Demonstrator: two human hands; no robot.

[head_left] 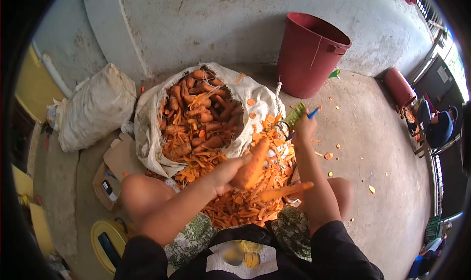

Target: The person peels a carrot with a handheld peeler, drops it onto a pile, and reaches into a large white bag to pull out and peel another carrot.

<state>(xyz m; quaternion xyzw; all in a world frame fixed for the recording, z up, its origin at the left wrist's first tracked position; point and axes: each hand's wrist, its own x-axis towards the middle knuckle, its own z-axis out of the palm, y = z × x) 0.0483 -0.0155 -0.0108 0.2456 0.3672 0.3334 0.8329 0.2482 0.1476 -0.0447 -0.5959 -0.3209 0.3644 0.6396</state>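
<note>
My left hand (228, 174) is wrapped round a large orange carrot (252, 166), which points up and to the right. To its right, my right hand (305, 129) holds a blue-handled peeler (313, 113), apart from the carrot. Another carrot (284, 191) lies lower down, near my right forearm. Beneath both hands spreads a heap of carrot peelings and cut slices (240, 206). Just beyond, an open white sack (149, 128) holds many whole carrots (206, 111). A green object (294, 115) is beside my right hand.
A tall red bin (309, 59) stands by the wall. A full white sack (98, 108) leans at the left, near a cardboard box (100, 182) and a yellow lid (100, 228). A seated person (439, 128) and a fallen red bin (398, 88) are at the right.
</note>
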